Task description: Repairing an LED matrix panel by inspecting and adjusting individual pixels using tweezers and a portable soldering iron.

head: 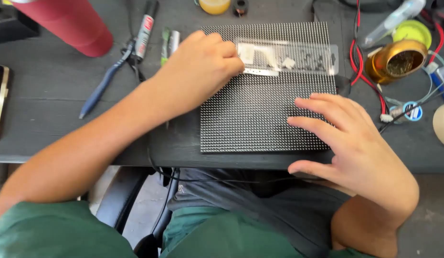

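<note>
My dark worktable (55, 95) fills the view, and square on its near edge lies the big black LED matrix panel (260, 114), dot grid up, flat and aligned with the table's front. I sit with my lap just under it. Across the panel's far part rests a clear plastic parts tray (286, 56) holding small pale pieces and dark specks; nearly all the grid below it is bare, with no tool on it. By my reckoning the work is at an early or middle stage: panel placed and tray to hand, but nothing visibly fitted or removed yet.

My left hand (200, 67) reaches in from the left, forearm slanting across the table edge, knuckles up and fingers curled together, their tips pressed at the tray's left end and the thin silvery strip (260, 71) along its near side. Whether they pinch the strip or only press it, I cannot tell.

My right hand (348, 141) lies palm down with fingers spread, holding nothing, fingertips resting on the panel's right near part, thumb hanging just past the table edge.

Around it: a red tumbler (71, 24) far left, blue-handled pliers (105, 81), a marker (145, 28), red and black wires (363, 71), a brass tip-cleaner pot (398, 59).
</note>
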